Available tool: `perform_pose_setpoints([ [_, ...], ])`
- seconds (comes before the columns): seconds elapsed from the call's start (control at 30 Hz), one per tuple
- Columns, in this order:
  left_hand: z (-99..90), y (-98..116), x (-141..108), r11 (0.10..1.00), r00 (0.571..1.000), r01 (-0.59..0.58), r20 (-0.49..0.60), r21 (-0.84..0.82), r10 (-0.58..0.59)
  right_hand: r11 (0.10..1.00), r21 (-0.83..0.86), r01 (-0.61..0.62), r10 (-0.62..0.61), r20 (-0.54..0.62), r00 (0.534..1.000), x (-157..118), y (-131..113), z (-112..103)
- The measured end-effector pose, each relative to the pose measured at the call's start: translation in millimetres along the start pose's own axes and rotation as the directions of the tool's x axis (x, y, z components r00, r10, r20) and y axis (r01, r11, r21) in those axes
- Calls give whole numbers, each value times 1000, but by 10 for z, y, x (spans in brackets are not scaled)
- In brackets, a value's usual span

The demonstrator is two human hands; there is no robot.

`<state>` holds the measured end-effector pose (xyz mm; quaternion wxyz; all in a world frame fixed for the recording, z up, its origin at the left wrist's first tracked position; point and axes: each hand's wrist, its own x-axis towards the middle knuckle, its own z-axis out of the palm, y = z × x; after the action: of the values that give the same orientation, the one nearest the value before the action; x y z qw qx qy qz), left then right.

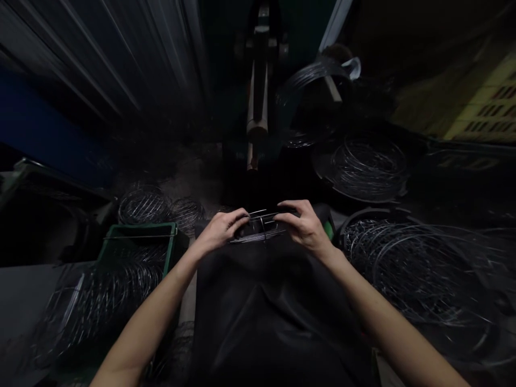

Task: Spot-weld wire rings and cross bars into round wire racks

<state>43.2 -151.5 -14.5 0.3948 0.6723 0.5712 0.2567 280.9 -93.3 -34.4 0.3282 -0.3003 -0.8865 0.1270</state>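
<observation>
Several thin metal wires (258, 237) lie in a small bundle over the dark apron on my lap, between my hands. My left hand (231, 226) has its thumb and fingers closed on the left ends of the wires. On the right, my right hand (300, 223) reaches in with thumb and index finger apart, at the right ends of the wires; whether its fingertips touch them is hard to tell. A short upright wire piece crosses the bundle in the middle.
A machine (258, 107) with a rod-like part stands ahead. To the left, a green crate (173, 250) bears many wire pieces. Round tubs of wire (363, 166) stand at the right, beyond them a yellow crate (487, 115).
</observation>
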Motion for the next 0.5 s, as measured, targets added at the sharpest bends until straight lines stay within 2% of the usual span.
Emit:
perform_pose_setpoints([
  [0.1,-25,27,83,996,999,9,-37,86,-6,999,41,2,-1,-28,1000,110,-8,87],
  [0.27,-63,-95,253,985,980,58,-198,163,-25,992,124,4,8,-94,996,308,86,272],
  [0.37,-115,-221,369,995,968,33,-251,97,-8,996,84,18,-11,-84,996,464,166,348],
  [0.5,-193,-394,532,995,966,-35,-260,-97,8,987,-141,73,-78,-27,997,672,234,379],
])
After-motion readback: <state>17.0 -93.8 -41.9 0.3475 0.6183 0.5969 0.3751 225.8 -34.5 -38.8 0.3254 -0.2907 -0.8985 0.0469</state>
